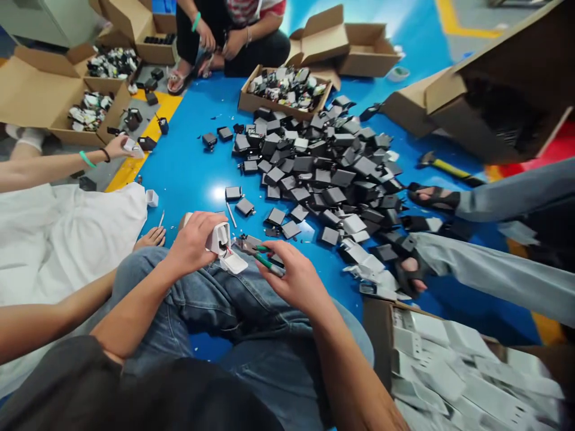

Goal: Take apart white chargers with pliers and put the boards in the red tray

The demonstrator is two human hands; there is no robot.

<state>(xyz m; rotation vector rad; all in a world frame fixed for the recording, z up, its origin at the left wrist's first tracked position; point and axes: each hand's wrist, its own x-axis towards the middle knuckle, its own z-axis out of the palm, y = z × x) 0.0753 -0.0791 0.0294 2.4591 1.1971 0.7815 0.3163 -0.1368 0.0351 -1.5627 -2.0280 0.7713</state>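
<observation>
In my left hand [194, 244] is a white plastic casing [214, 238], its end open and a flap-like white lid [234, 262] hanging below. Inside the opening a dark part and a thin red wire show. My right hand [294, 275] is closed around green-handled pliers [268, 261], whose jaws point left toward the casing without visibly gripping the wire. Both hands are above my jeans-clad lap. A thin white stick [230, 214] and a few black boxy units [245, 207] lie on the blue floor just beyond.
A large pile of black units [323, 176] covers the floor ahead. Cardboard boxes hold mixed parts [287, 90] and white casings [462, 365]. A yellow-handled hammer [451, 169] lies at right. Co-workers sit left and at the back; another person's feet [411, 275] rest beside the pile.
</observation>
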